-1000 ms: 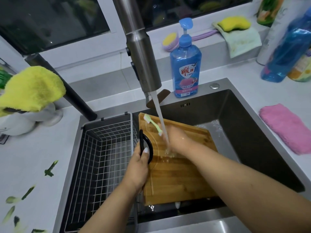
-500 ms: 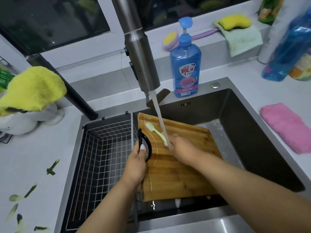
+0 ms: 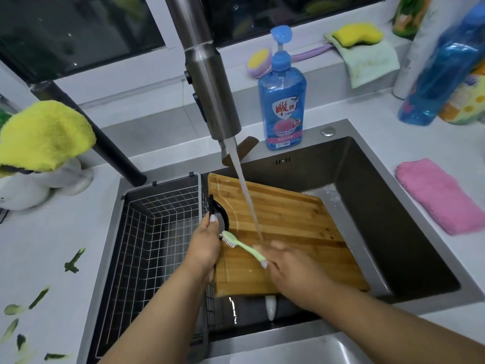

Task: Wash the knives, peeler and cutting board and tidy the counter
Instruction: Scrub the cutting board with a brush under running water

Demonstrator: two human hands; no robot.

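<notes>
Currently the left hand grips the rectangular bamboo cutting board by its left edge; the right hand holds a light-green toothbrush, bristles on the board, under running water.

Head view, looking down over the sink

The single wide-angle camera sat above the sink, facing forward and down, close to the cutting board, with the window ledge at top

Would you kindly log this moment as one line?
left hand grips cutting board edge | right hand scrubs with toothbrush | tap water running
</notes>
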